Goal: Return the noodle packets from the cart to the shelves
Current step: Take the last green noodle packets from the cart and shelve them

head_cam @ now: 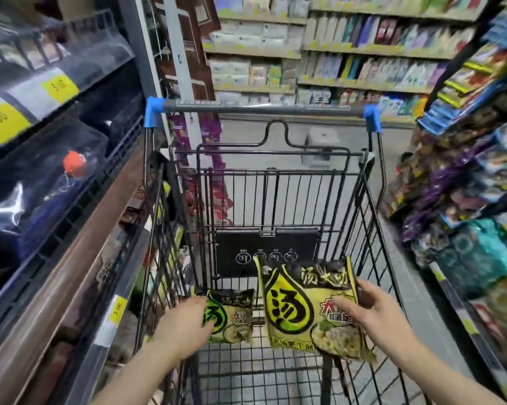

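Observation:
Two yellow-green noodle packets are over the black wire cart [275,185]. My right hand [372,320] grips the larger-looking packet [302,305] by its right edge, lifted above the cart's floor. My left hand [185,325] holds the second noodle packet [234,317] by its left edge, low inside the cart near the folded child seat flap [266,249].
Shelves line both sides of the narrow aisle: dark packaged goods with yellow price tags [1,121] on the left, colourful snack bags [465,185] on the right. The cart's handle with blue ends [264,109] points away. More stocked shelves [334,54] stand across the far end.

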Motion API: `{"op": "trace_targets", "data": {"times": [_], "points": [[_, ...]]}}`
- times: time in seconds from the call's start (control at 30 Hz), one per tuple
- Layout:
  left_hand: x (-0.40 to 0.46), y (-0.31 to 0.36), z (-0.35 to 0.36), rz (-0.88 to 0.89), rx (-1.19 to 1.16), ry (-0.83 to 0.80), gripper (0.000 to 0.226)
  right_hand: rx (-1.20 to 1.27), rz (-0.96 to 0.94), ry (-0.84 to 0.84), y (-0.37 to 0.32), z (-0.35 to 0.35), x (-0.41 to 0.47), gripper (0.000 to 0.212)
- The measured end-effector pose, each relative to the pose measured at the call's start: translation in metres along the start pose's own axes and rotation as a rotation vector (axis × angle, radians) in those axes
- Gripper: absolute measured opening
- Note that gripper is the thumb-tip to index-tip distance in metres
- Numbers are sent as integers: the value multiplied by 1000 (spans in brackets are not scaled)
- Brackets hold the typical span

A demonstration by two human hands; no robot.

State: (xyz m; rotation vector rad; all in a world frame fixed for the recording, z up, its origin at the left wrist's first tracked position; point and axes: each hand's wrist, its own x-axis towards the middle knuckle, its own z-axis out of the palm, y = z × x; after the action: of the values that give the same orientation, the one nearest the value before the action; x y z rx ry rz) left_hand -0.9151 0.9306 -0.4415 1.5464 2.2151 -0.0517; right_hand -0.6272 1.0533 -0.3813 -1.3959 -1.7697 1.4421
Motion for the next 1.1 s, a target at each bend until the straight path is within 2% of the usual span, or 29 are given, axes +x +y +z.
{"op": "trace_targets", "data": {"times": [0.1, 0.2, 0.23, 0.3, 0.37, 0.43, 0.47, 0.53, 0.57, 0.63, 0.7, 0.77, 0.83, 1.1], "points": [[31, 2, 28, -163, -291, -117, 54, 106, 0, 88, 4, -16, -4, 18], [52, 0, 54, -226, -525, -93, 7, 228, 28, 162, 14, -22, -2, 17], [59, -1, 64, -248, -604, -58, 5, 262, 35, 174, 16, -23, 1, 19], [70, -7, 88, -347, -783, -53, 20, 320, 42, 186, 20, -25, 8, 32], [87, -24, 121, -408, -928, -40, 32, 348, 50, 186, 26, -25, 15, 56], [103, -35, 154, -454, -996, -23, 54, 366, 50, 185, 28, -22, 19, 57], [100, -27, 150, -482, -1007, -38, 65, 370, 40, 174, 28, -20, 19, 48], [104, -24, 157, -553, -1027, 0, 64, 358, 29, 148, 29, -18, 18, 38], [107, -25, 161, -590, -1042, 12, 60, 340, 28, 134, 30, -17, 17, 41], [115, -32, 173, -604, -1064, 42, 55, 305, 12, 99, 34, -14, 15, 61], [129, -44, 194, -646, -1037, 84, 61, 289, 9, 98, 36, -10, 13, 74], [127, -38, 195, -697, -966, 121, 72, 297, 10, 103, 38, -10, 12, 72], [119, -26, 184, -673, -912, 152, 77, 292, 16, 94, 39, -9, 12, 72], [125, -37, 196, -627, -892, 235, 65, 289, 35, 71, 41, -6, 2, 82]]}}
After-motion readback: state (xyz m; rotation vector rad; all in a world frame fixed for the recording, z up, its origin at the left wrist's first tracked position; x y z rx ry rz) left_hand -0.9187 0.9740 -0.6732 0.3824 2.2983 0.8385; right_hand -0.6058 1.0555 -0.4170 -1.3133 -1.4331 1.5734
